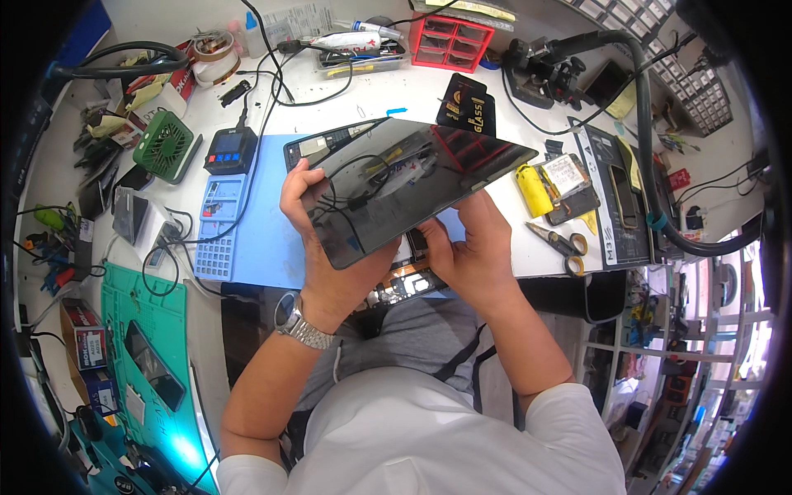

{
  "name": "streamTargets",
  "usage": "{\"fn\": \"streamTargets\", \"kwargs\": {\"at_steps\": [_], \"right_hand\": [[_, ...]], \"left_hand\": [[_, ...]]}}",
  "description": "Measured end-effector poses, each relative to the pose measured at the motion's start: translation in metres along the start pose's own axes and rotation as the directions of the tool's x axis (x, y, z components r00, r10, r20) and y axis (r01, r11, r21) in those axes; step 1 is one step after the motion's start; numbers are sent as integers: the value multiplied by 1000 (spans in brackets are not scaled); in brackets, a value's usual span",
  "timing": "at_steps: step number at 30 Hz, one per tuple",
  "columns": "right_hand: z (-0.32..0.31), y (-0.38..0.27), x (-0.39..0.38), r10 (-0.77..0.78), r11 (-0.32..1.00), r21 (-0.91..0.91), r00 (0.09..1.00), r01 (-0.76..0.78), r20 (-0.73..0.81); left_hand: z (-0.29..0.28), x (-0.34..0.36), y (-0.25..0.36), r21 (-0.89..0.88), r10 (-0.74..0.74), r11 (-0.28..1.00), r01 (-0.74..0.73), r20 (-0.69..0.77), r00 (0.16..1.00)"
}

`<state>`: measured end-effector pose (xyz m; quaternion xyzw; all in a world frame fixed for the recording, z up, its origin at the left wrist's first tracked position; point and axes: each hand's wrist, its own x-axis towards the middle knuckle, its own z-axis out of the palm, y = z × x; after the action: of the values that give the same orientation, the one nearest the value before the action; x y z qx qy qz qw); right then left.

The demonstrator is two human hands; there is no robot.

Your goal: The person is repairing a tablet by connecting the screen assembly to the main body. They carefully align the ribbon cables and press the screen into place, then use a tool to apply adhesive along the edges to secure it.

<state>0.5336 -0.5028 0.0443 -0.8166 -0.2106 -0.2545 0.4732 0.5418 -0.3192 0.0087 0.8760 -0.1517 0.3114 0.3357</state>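
Note:
My left hand is closed on a wide, glossy black screen panel, its thumb at the left edge. The panel is tilted and mirrors the bench clutter. Just below it shows an opened device body with a bare circuit board and metal shields, close above my lap. My right hand is at the panel's lower right, fingers bent and pressed together near the board. Whatever they pinch is mostly hidden. Behind the panel, another opened device frame lies on the blue mat.
Scissors, a yellow roll and phone parts lie at right. Left are a small green fan, a blue-black soldering station and loose cables. Red drawers and a microscope stand stand at the back. A phone rests on a green mat.

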Motion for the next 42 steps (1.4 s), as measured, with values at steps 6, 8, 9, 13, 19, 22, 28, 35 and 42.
{"fn": "streamTargets", "kwargs": {"at_steps": [6,8,9,13,19,22,28,35,42], "right_hand": [[3,9,-2,-39,998,42,999,40,-26],[1,4,3,-33,999,10,999,33,6],[0,1,2,19,999,29,999,-20,37],[3,11,-4,-1,997,73,1000,2,-16],[3,5,-1,80,992,97,996,-83,35],[-1,12,-2,-55,997,-58,998,55,-12],[6,9,-9,74,988,129,996,-79,43],[10,23,-19,10,1000,-22,997,-9,71],[19,38,-31,13,946,319,980,52,-196]], "left_hand": [[-2,1,2,25,17,1000,-17,8,1000],[-2,1,1,6,22,1000,-22,0,1000],[-2,1,1,-5,25,1000,-25,-2,1000],[0,0,0,-25,9,1000,-9,-5,1000],[0,1,0,15,32,999,-32,-13,999],[-1,0,1,11,39,999,-39,-1,999],[3,-5,-5,-12,21,1000,-21,24,1000],[3,-1,-4,-34,36,999,-36,-11,999],[4,-3,-2,-95,4,995,-7,-31,999]]}}
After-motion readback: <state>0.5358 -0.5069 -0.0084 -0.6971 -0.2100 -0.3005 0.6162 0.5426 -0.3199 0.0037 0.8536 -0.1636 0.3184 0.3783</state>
